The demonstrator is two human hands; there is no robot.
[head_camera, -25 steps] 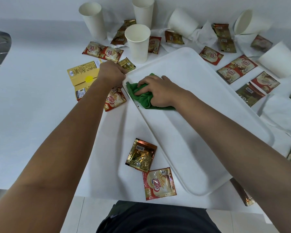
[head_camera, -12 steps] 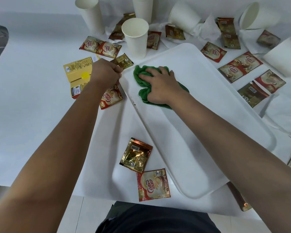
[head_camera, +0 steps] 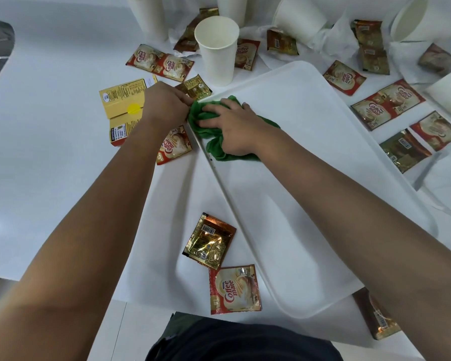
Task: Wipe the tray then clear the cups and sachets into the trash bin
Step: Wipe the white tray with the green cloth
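We see a plain white tray [head_camera: 310, 204] mid-frame w/ a solid green cloth [head_camera: 211, 121] at its upper-left corner. Upper centre: plain white paper cup [head_camera: 216, 48]. Left of centre, a yellow carton [head_camera: 123, 105] w/ dark print, a brighter yellow dot & a red end. Bottom centre: a gold-brown foil sachet [head_camera: 208, 241] w/ a barcode, then a red-bordered cream sachet [head_camera: 235, 289] w/ white lettering. Tabletop [head_camera: 50, 165] is white.

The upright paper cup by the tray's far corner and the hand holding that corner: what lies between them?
In the head view, a gold-brown sachet lies flat between the paper cup and the left hand, beside the tray corner.
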